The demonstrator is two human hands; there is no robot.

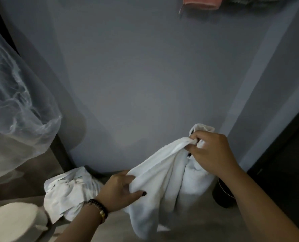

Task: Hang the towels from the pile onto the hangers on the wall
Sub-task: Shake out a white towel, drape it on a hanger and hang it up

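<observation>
Both hands, left hand (118,187) and right hand (211,152), grip a white towel (162,180) before the wall (145,75).

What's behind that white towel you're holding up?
Behind the white towel, held by the left hand and right hand, a dark round container shows partly by the wall. The towel covers the rest.

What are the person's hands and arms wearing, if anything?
Both forearms are bare, with no sleeves in view. The left hand has a dark bead bracelet at the wrist, with a few pale beads, and dark polish on the thumbnail. The right hand shows no rings, watch or bracelet.
</observation>
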